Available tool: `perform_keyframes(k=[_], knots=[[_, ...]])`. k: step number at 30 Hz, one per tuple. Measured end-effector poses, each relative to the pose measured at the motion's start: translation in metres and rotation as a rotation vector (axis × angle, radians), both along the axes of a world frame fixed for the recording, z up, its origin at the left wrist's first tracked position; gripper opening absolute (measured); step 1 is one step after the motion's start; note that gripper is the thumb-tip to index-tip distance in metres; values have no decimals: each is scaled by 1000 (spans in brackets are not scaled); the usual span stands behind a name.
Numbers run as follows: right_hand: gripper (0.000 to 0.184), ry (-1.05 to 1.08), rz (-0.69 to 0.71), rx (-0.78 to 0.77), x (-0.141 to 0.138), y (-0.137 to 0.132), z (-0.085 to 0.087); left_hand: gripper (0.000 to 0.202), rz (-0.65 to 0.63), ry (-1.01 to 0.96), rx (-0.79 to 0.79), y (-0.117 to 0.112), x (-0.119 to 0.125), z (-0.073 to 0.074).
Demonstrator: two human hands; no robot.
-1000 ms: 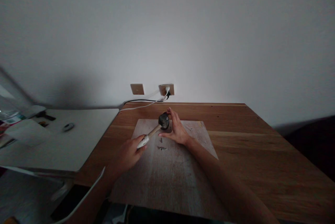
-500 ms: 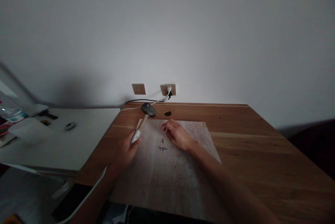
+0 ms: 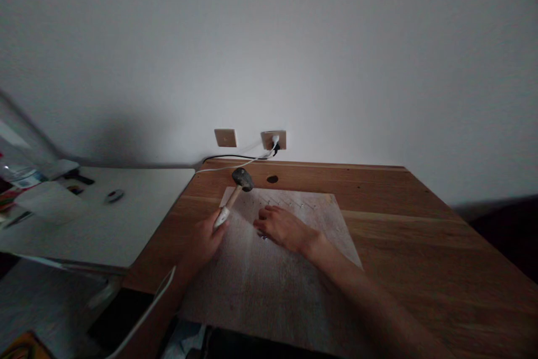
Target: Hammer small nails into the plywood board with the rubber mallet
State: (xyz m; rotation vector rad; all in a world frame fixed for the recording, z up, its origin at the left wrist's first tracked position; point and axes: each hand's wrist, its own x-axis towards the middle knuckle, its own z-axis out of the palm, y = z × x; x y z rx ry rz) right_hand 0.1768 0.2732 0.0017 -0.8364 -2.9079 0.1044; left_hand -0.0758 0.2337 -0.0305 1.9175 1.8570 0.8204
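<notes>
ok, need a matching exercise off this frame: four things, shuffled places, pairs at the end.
Things
1. dark-headed hammer with a pale wooden handle
2. small grey-and-dark oval object
3. thin, pale rectangular board
4. white electrical plug

Places
A. lying on the brown wooden tabletop
B. in the tan rectangular wall socket
C. gripped in the left hand
D. on the flat white tabletop

Pairs: 1-C, 2-D, 3-A, 4-B

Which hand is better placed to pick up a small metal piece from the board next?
Probably the right hand: it's beside the small metal pieces, while the left hand holds the hammer.
</notes>
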Motion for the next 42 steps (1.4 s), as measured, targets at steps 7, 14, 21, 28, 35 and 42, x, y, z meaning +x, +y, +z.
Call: perform_keyframes(k=[7, 14, 21, 28, 35, 42], knots=[[17, 5, -68, -168, -3, 11, 3, 46, -21, -4, 9, 1, 1, -6], [31, 559, -137, -312, -1, 62, -12, 46, -26, -31, 3, -1, 3, -3], [21, 730, -269, -52, -3, 69, -47, 43, -38, -43, 5, -2, 5, -4], [35, 563, -218, 42, 5, 58, -43, 49, -27, -39, -8, -3, 4, 0], [37, 492, -224, 50, 5, 59, -51, 46, -35, -40, 12, -2, 3, -3], [31, 490, -227, 70, 3, 59, -52, 51, -23, -34, -3, -1, 2, -3]])
